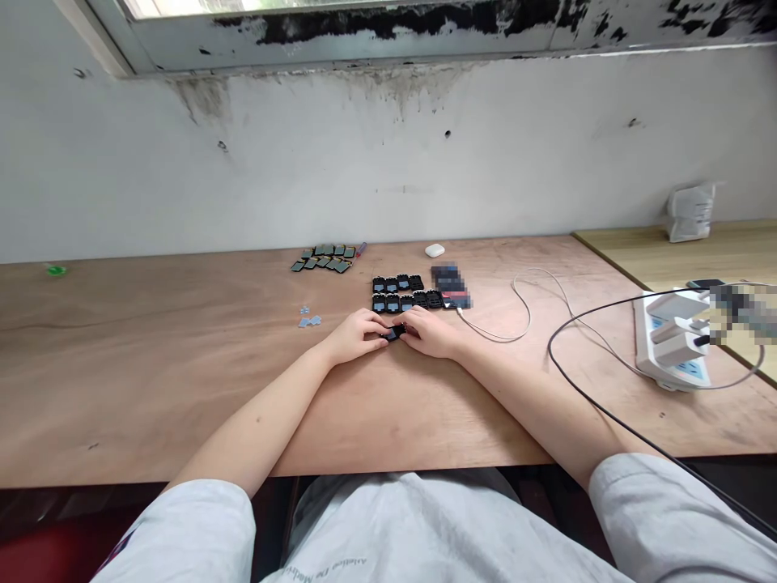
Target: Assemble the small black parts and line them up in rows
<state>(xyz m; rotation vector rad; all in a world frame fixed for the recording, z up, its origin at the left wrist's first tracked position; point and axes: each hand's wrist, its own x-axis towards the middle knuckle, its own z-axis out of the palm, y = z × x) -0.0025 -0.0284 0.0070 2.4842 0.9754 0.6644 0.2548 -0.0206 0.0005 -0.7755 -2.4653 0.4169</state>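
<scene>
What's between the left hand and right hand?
In the head view, a small black part: fingers of the left hand grip one end, those of the right hand the other.

The left forearm (258,417) and right forearm (534,393) reach forward and slant inward, forming a wedge. The left hand (353,334) and right hand (430,331) face each other, close but apart, backs upward, fingers bent and pinched. Both wrists look nearly straight, held low.
</scene>
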